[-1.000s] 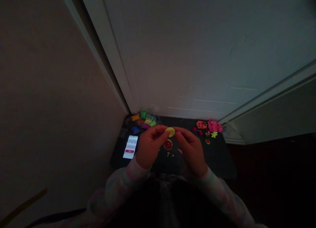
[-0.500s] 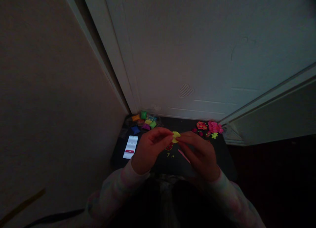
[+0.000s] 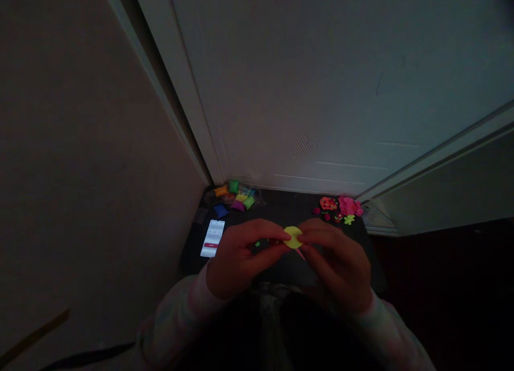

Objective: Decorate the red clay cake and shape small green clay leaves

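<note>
We find both hands above the middle of the desk (image 3: 281,202). The left hand (image 3: 243,253) and right hand (image 3: 339,258) each pinch, between thumb and fingers, opposite sides of a thin yellow disc (image 3: 293,242). We judge its flattening and rounding largely done; it is not visibly joined to anything. A pink strip (image 3: 301,254) lies below, seemingly untouched. By the far right corner we note a pink flower-like piece (image 3: 350,205), apparently finished. Coloured packets (image 3: 241,197) lie by the far left corner. Given poor light, we cannot tell what the hands conceal.
</note>
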Motion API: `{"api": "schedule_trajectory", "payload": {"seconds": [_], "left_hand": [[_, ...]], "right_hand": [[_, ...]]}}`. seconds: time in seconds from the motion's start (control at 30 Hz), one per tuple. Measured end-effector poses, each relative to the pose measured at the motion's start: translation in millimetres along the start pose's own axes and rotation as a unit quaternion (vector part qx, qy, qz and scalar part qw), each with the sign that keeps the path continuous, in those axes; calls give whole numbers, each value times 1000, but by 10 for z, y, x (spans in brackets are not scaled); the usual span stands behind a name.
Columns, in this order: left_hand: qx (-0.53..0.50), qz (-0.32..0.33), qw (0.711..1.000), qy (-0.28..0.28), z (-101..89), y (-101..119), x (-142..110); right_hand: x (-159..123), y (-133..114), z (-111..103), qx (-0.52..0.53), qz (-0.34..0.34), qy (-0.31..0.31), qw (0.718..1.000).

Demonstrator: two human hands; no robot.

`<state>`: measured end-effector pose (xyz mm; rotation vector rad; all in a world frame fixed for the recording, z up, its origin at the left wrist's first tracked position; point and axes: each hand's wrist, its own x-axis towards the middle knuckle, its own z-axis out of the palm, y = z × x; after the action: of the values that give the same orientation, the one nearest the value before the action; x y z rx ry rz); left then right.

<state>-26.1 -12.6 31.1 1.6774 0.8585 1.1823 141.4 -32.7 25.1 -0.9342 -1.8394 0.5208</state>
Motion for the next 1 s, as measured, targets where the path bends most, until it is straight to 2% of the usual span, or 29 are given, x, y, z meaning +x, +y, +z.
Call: {"api": "schedule_trajectory", "payload": {"seconds": [0.3,0.53,0.73,1.0], "left_hand": [[-6,45,998,38,14,33,-19],[-44,40,997,46,46,16,-37],[-15,-9,997,79,68,-3,-84],[-9,14,994,110,105,-1,-110]], "right_hand": [[-21,-81,33,40,25,32,998],[-38,-77,83,79,44,54,994],[-51,-93,122,112,71,78,988],[-44,-116,144,115,71,91,987]]}}
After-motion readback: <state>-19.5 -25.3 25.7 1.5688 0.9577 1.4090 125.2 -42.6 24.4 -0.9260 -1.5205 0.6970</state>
